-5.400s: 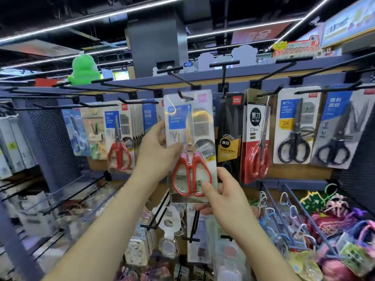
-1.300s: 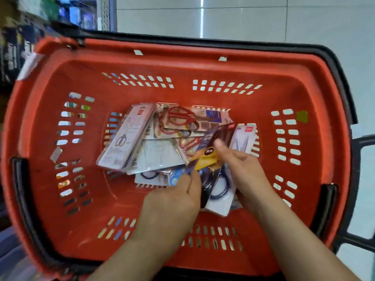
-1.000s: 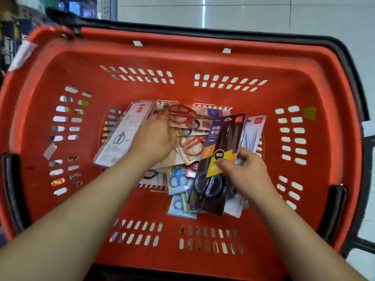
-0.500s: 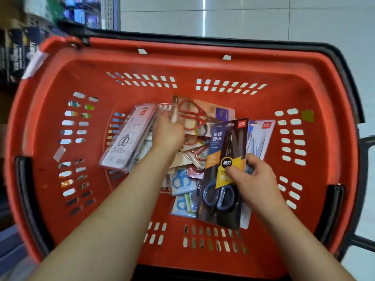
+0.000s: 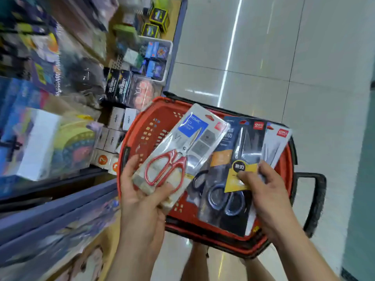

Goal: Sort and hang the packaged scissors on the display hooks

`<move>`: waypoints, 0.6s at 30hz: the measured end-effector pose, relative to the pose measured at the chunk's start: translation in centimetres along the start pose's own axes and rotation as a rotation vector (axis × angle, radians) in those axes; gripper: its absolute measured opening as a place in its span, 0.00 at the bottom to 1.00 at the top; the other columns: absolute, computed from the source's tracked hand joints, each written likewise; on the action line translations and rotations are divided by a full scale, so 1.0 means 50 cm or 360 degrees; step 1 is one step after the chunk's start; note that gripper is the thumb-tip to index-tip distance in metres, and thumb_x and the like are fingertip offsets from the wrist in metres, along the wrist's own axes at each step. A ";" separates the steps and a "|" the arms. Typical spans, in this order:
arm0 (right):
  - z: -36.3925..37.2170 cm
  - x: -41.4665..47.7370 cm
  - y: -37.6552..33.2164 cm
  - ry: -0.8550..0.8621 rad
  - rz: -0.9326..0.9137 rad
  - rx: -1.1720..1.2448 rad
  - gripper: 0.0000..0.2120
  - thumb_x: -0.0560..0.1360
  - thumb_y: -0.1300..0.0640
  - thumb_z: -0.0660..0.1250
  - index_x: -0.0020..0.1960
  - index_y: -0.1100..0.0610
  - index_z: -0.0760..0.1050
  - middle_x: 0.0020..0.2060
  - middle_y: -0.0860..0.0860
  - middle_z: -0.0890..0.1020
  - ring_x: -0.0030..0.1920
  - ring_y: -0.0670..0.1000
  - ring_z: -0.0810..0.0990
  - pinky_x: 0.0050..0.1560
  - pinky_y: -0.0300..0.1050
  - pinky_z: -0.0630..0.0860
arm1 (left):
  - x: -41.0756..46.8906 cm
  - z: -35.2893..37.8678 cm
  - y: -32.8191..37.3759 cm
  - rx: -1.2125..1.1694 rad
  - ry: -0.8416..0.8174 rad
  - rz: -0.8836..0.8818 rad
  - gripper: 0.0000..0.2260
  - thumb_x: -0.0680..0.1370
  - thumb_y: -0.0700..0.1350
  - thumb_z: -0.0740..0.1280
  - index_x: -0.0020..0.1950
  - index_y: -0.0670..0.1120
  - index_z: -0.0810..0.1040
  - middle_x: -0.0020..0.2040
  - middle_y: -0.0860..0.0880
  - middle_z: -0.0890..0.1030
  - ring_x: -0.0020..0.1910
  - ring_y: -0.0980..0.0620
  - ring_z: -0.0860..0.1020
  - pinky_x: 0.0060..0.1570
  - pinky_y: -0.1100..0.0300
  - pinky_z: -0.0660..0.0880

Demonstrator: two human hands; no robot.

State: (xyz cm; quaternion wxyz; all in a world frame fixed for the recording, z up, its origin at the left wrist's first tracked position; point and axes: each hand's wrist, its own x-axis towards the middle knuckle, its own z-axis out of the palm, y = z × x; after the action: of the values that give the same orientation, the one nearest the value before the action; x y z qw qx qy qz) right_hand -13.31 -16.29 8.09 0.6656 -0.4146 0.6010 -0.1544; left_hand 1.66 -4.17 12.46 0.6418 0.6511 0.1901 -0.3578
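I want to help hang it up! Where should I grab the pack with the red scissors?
Pinch the red scissors pack at its flat upper end, near the blue label, coming from its free left edge. The left hand holds the bottom by the handles, and the right edge lies over the dark pack, so that side is probably crowded.

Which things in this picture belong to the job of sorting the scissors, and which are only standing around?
Job:
- red-handled scissors pack, in the left hand
- dark scissors pack and grey pack, in the right hand
- red basket

Only around:
- shelf goods
- small white boxes
- tiled floor
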 end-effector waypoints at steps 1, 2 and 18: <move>0.001 -0.020 -0.034 -0.0034 -0.0045 -0.0002 0.10 0.74 0.68 0.68 0.41 0.55 0.78 0.34 0.48 0.81 0.36 0.46 0.76 0.40 0.43 0.72 | -0.033 0.004 0.013 -0.0015 -0.0042 -0.0019 0.35 0.62 0.30 0.70 0.66 0.53 0.74 0.54 0.45 0.85 0.48 0.48 0.84 0.46 0.52 0.82; 0.002 -0.040 -0.066 -0.0080 -0.0082 -0.0003 0.10 0.74 0.68 0.67 0.39 0.54 0.78 0.33 0.48 0.80 0.36 0.47 0.75 0.40 0.43 0.72 | -0.066 0.011 0.024 0.0015 -0.0072 -0.0019 0.32 0.62 0.31 0.71 0.63 0.52 0.76 0.52 0.44 0.85 0.45 0.48 0.85 0.42 0.54 0.82; -0.054 -0.404 -0.442 -0.0881 -0.0662 -0.0355 0.11 0.73 0.60 0.74 0.54 0.53 0.80 0.41 0.42 0.86 0.41 0.41 0.85 0.39 0.36 0.79 | -0.549 0.061 0.201 0.0320 0.0173 0.0559 0.15 0.68 0.54 0.75 0.50 0.53 0.77 0.43 0.58 0.80 0.40 0.64 0.77 0.40 0.71 0.72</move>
State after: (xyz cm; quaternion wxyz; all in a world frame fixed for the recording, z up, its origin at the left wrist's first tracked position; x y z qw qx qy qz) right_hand -13.99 -16.52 38.16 0.7081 -0.6242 0.3139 -0.1019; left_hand -10.33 -2.38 39.24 0.6149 0.7534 0.0713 -0.2220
